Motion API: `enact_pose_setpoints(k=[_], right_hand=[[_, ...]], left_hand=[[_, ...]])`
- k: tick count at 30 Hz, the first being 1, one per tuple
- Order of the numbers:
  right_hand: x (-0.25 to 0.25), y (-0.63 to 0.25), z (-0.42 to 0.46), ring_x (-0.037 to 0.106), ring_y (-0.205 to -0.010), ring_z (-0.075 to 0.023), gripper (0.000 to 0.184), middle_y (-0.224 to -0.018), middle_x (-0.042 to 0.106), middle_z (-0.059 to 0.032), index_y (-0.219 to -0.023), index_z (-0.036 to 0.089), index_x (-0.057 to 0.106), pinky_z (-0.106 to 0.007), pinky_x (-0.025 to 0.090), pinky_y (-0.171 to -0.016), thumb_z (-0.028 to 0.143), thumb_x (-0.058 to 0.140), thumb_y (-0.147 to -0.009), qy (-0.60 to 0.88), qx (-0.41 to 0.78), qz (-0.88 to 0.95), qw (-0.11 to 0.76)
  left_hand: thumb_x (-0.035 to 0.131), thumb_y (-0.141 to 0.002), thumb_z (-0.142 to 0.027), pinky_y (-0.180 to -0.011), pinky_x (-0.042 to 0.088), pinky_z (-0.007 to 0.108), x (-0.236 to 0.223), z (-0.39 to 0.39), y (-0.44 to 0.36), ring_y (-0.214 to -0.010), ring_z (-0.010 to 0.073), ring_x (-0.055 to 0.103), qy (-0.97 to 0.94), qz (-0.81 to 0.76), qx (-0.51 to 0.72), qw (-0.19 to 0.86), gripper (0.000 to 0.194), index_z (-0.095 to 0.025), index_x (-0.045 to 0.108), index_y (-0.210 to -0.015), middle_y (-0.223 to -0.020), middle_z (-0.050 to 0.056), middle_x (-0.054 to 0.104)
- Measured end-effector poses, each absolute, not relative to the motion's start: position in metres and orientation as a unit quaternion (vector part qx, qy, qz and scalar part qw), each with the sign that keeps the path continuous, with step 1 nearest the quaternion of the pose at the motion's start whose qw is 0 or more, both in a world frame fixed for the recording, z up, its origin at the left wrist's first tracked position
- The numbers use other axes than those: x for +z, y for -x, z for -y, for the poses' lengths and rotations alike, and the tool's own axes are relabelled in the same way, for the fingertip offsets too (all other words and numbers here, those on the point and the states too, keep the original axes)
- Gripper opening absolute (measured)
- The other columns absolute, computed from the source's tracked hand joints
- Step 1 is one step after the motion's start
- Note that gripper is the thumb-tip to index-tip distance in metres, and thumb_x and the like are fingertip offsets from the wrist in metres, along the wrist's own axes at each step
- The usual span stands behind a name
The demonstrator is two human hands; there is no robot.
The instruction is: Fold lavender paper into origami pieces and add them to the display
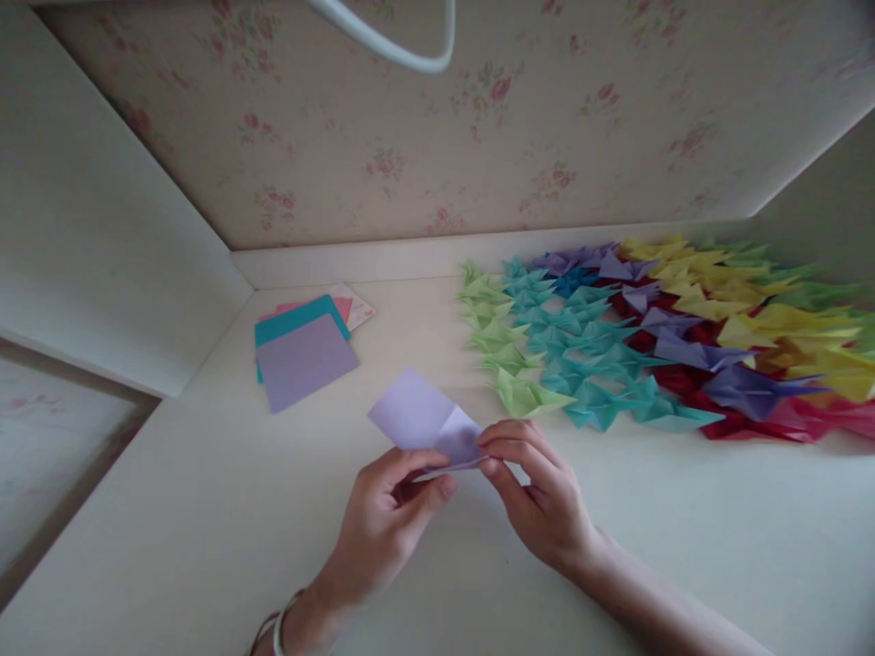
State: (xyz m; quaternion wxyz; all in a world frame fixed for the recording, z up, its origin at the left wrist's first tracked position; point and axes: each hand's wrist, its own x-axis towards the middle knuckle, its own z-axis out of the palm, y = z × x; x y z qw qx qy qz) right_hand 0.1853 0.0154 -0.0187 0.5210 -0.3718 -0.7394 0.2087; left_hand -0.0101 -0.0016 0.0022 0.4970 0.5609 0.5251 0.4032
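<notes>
A light purple sheet of origami paper (414,408), creased and partly folded, is held up between my two hands over the white desk. My left hand (393,510) pinches its lower edge, with the fingers behind or on the paper and the thumb in front. At the sheet's right corner, my right hand (537,487) grips it between thumb and fingertips. A crease line runs across the sheet near its middle. The fold at the lower edge is partly hidden by my fingers.
Left of my hands lies a stack of square papers (307,364), purple on top, teal and pink beneath. Rows of folded paper cranes (594,342) in green, teal, purple, red and yellow cover the right back of the desk (205,519). A white cable (410,59) hangs before the flowered wall.
</notes>
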Motion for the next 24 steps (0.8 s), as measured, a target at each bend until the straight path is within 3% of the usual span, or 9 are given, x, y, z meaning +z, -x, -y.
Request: enact_pose_setpoints(k=[5,8,15,18,21,24], right_hand=[[-0.0229,-0.1861,-0.0133,0.063,-0.103,-0.0228,0.006,-0.111,0.063,-0.0095,-0.092,0.023,0.064,-0.036,0.052,-0.086,0.018,0.063,-0.092,0.420,0.265,0.710,0.498],[-0.0225,-0.1841,-0.0129,0.062,-0.110,-0.0238,0.007,-0.118,0.062,-0.0105,-0.089,0.023,0.067,-0.033,0.053,-0.085,0.021,0.062,-0.093,0.439,0.318,0.683,0.489],[-0.0164,-0.1782,-0.0135,0.066,-0.087,-0.0189,0.025,-0.097,0.062,-0.0090,-0.069,0.019,0.066,-0.022,0.054,-0.057,0.029,0.065,-0.091,0.470,0.389,0.604,0.513],[-0.0168,-0.1781,-0.0106,0.064,-0.076,-0.0158,0.020,-0.106,0.058,-0.0102,-0.076,0.018,0.069,-0.021,0.052,-0.048,0.032,0.066,-0.090,0.475,0.408,0.597,0.502],[-0.0161,-0.1785,-0.0094,0.063,-0.067,-0.0128,0.016,-0.114,0.058,-0.0116,-0.081,0.018,0.072,-0.021,0.052,-0.045,0.032,0.068,-0.088,0.473,0.429,0.602,0.480],[-0.0136,-0.1788,-0.0107,0.065,-0.064,-0.0126,0.024,-0.109,0.064,-0.0113,-0.071,0.018,0.071,-0.022,0.055,-0.048,0.031,0.065,-0.091,0.467,0.433,0.594,0.491]], left_hand=[[0.068,-0.087,-0.035,-0.059,0.051,0.021,0.0019,0.0010,0.0106,-0.064,0.0150,0.067,-0.587,-0.551,0.383,0.452,0.018,-0.022,0.080,-0.090,-0.072,0.002,0.076],[0.068,-0.087,-0.038,-0.060,0.053,0.022,-0.0004,0.0016,0.0111,-0.064,0.0164,0.070,-0.573,-0.559,0.379,0.465,0.021,-0.022,0.080,-0.092,-0.072,0.002,0.078],[0.072,-0.084,-0.039,-0.062,0.057,0.022,-0.0030,0.0014,0.0091,-0.066,0.0177,0.074,-0.504,-0.588,0.418,0.475,0.023,-0.020,0.078,-0.095,-0.075,0.003,0.079],[0.073,-0.083,-0.039,-0.065,0.057,0.022,-0.0031,-0.0002,0.0090,-0.070,0.0179,0.074,-0.478,-0.601,0.440,0.466,0.020,-0.020,0.078,-0.091,-0.077,0.003,0.079],[0.075,-0.082,-0.037,-0.067,0.058,0.022,-0.0042,-0.0010,0.0094,-0.072,0.0183,0.074,-0.456,-0.604,0.458,0.466,0.019,-0.021,0.078,-0.091,-0.079,0.003,0.079],[0.076,-0.081,-0.036,-0.067,0.059,0.023,-0.0058,-0.0007,0.0086,-0.072,0.0181,0.074,-0.438,-0.595,0.468,0.485,0.018,-0.020,0.077,-0.090,-0.080,0.003,0.079]])
